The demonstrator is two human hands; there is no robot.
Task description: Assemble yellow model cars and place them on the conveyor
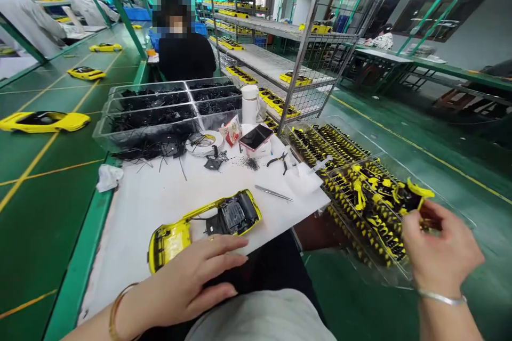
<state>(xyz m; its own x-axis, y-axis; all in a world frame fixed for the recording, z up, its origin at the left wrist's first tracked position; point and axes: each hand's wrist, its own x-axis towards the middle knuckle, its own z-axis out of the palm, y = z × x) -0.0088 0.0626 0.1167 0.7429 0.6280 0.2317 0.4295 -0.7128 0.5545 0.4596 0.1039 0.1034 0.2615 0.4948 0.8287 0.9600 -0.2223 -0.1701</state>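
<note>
On the white worktop (140, 202), just beyond the loosely spread left hand (198, 277), lies a partly hidden yellow car shell (234, 214), while the right hand (444, 242) pinches a yellow-and-black part (412, 195), lower end concealed.

Yellow car shell (174, 240) upturned, black insert (234, 214) at one end, on white tabletop (136, 213); yellow-black part (413, 197) in right hand (442, 248).

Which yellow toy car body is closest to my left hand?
The yellow toy car body on the white tabletop, right by your left hand; the others sit farther off, on the green conveyor and metal rack.
</note>
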